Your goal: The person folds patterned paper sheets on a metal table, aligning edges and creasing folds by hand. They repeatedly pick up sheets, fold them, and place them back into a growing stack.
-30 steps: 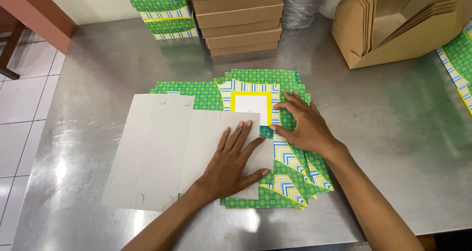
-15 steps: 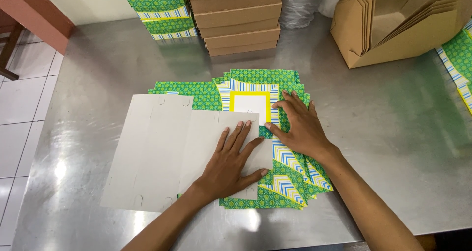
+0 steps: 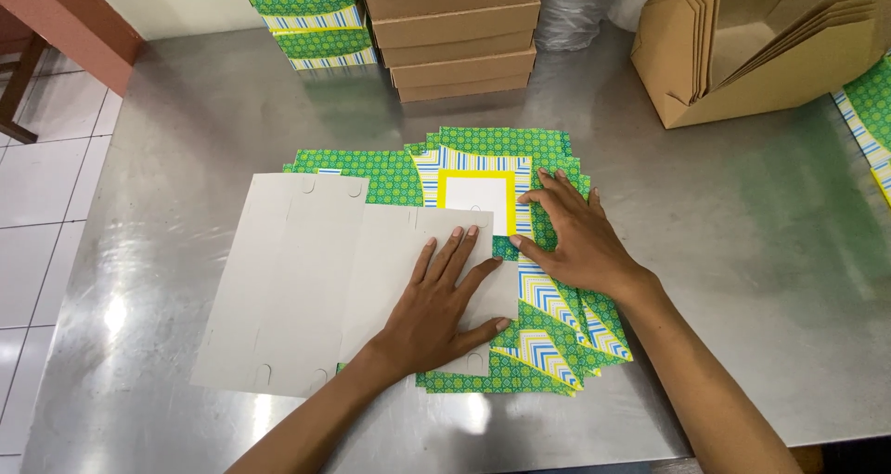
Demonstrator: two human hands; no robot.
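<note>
Grey card blank (image 3: 306, 279) lies plain side up at centre frame on the steel bench (image 3: 742, 279), overlapping a fanned stack of green patterned blanks (image 3: 520, 158). Left hand (image 3: 436, 311) presses flat on it, fingers spread. Right hand (image 3: 575, 242) rests open on the stack, fingertips at the yellow-framed panel (image 3: 478, 200). Brown boxes (image 3: 455, 28) stand at upper centre.

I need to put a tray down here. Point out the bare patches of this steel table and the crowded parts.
Bare steel table lies right of the right hand, below the brown carton. Another patch lies left of the green stacked boxes, above the grey card sheet. The middle is crowded: the printed flat pile under the left hand.
</note>
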